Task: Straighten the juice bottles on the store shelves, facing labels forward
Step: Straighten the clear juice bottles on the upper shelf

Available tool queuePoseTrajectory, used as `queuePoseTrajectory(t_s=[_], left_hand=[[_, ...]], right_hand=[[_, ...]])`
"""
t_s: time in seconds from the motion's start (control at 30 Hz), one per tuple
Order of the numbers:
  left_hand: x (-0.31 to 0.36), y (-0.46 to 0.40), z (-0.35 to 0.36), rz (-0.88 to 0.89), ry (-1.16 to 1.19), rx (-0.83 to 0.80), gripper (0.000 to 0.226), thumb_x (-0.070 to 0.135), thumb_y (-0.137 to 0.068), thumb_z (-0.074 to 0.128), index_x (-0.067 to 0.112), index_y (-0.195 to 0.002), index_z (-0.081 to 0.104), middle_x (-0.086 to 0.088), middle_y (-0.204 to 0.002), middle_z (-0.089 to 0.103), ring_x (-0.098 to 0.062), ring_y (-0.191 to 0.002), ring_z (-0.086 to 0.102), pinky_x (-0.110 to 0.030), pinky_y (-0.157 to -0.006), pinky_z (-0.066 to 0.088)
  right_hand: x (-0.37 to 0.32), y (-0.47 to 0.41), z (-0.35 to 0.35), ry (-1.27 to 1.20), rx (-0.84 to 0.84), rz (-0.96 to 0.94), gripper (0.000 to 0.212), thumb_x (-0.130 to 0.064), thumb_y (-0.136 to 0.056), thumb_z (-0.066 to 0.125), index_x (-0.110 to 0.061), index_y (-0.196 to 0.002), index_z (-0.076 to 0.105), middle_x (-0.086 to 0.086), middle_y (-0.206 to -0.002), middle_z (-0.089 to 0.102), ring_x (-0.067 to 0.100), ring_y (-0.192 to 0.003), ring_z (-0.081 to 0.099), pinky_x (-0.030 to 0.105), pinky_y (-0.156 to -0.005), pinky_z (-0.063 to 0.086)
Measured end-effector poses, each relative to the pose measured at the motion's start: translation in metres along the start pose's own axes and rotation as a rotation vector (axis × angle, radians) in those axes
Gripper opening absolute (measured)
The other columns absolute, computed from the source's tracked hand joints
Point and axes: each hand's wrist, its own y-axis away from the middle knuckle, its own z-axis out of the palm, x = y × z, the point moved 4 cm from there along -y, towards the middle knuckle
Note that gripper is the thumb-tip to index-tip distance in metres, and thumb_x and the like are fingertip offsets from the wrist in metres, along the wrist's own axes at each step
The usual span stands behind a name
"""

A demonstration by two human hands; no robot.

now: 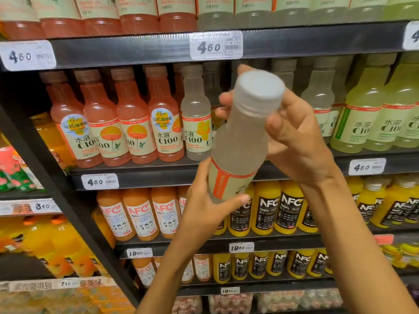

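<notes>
Both grips on cloudy round bottle (238,141)

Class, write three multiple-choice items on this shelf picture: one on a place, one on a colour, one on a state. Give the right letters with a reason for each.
1. Where is the left hand on the held bottle?
A. on the cap
B. at the labelled base
C. not touching it

2. What colour is the held bottle's cap?
A. pale grey
B. orange
C. black

3. How is the held bottle placed?
A. upright on a shelf
B. lying on a shelf
C. tilted, off the shelf, in both hands

Key: 1 B, its fingers wrap the label end; 2 A, the cap shows whitish grey; 3 C, the right hand holds the neck and the cap leans towards the camera.
</notes>
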Motion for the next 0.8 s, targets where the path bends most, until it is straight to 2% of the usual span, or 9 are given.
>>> queuePoseTrajectory(t_s=[0.1,0.2,0.3,0.4,0.47,0.53,0.67,0.73,0.8], left_hand=[[0.002,-0.009,-0.01,0.047,-0.051,0.027,0.079,0.018,-0.065,0.086,0.047,-0.124,0.042,0.019,-0.118,0.06,-0.001,-0.11,0.057,-0.013,-0.083,0.049],[0.004,-0.006,-0.011,0.04,-0.027,0.012,0.076,0.02,-0.059,0.088,0.042,-0.121,0.049,0.019,-0.114,0.063,-0.003,-0.108,0.06,-0.013,-0.081,0.05],[0.002,0.003,-0.009,0.002,0.061,-0.095,0.075,0.026,-0.06,0.086,0.03,-0.127,0.052,0.011,-0.116,0.066,-0.01,-0.11,0.062,-0.017,-0.081,0.052],[-0.001,0.011,-0.004,-0.04,0.078,-0.24,0.062,0.028,-0.064,0.082,0.036,-0.12,0.056,0.008,-0.113,0.068,-0.013,-0.109,0.063,-0.02,-0.082,0.053],[-0.005,0.015,0.0,-0.084,0.091,-0.302,0.056,0.03,-0.064,0.081,0.046,-0.113,0.058,0.011,-0.114,0.068,-0.01,-0.11,0.062,-0.02,-0.084,0.053],[-0.007,0.018,0.003,-0.108,0.141,-0.316,0.056,0.03,-0.065,0.078,0.044,-0.115,0.057,0.012,-0.118,0.066,-0.008,-0.113,0.061,-0.02,-0.087,0.051],[-0.006,0.015,0.005,-0.089,0.219,-0.19,0.064,0.037,-0.076,0.065,0.028,-0.135,0.04,0.014,-0.125,0.061,-0.005,-0.117,0.057,-0.014,-0.088,0.047],[-0.004,0.01,0.01,-0.058,0.143,-0.062,0.061,0.05,-0.074,0.059,0.033,-0.129,0.04,0.019,-0.116,0.063,-0.003,-0.11,0.06,-0.014,-0.083,0.048],[-0.003,0.008,0.011,-0.05,0.096,0.058,0.054,0.057,-0.072,0.054,0.035,-0.12,0.044,0.018,-0.107,0.066,-0.003,-0.104,0.062,-0.016,-0.08,0.049]], right_hand=[[-0.005,0.006,-0.001,-0.013,-0.043,-0.04,0.06,-0.028,-0.072,0.077,-0.015,-0.127,0.056,0.005,-0.12,0.064,0.027,-0.114,0.057,0.041,-0.098,0.042],[-0.006,0.007,-0.003,0.026,-0.015,-0.057,0.059,-0.031,-0.068,0.081,-0.018,-0.122,0.062,0.003,-0.118,0.065,0.027,-0.112,0.057,0.042,-0.097,0.042],[-0.006,0.005,-0.005,0.029,0.029,-0.024,0.064,-0.039,-0.071,0.078,-0.015,-0.125,0.053,-0.001,-0.115,0.066,0.02,-0.107,0.061,0.035,-0.092,0.047],[0.002,0.003,-0.003,0.03,0.017,0.064,0.075,-0.052,-0.072,0.071,-0.015,-0.131,0.045,-0.002,-0.12,0.064,0.02,-0.108,0.062,0.034,-0.088,0.049],[0.009,0.005,0.0,-0.02,-0.019,0.128,0.067,-0.054,-0.073,0.069,-0.016,-0.126,0.051,0.001,-0.113,0.067,0.022,-0.102,0.064,0.034,-0.085,0.05],[0.013,0.006,0.002,0.043,0.001,0.167,0.051,-0.047,-0.08,0.066,-0.014,-0.118,0.057,0.0,-0.097,0.07,0.02,-0.092,0.067,0.032,-0.08,0.052],[0.019,0.003,-0.002,0.254,0.253,0.14,0.028,-0.031,-0.089,0.06,-0.014,-0.11,0.056,-0.003,-0.087,0.069,0.015,-0.087,0.068,0.028,-0.076,0.054],[0.024,-0.001,-0.001,0.268,0.339,0.163,0.035,-0.04,-0.084,0.056,-0.016,-0.11,0.055,-0.004,-0.089,0.07,0.013,-0.09,0.069,0.027,-0.078,0.055],[0.025,-0.006,-0.002,0.275,0.308,0.215,0.037,-0.044,-0.088,0.049,-0.018,-0.114,0.054,-0.004,-0.094,0.071,0.013,-0.095,0.068,0.026,-0.079,0.055]])
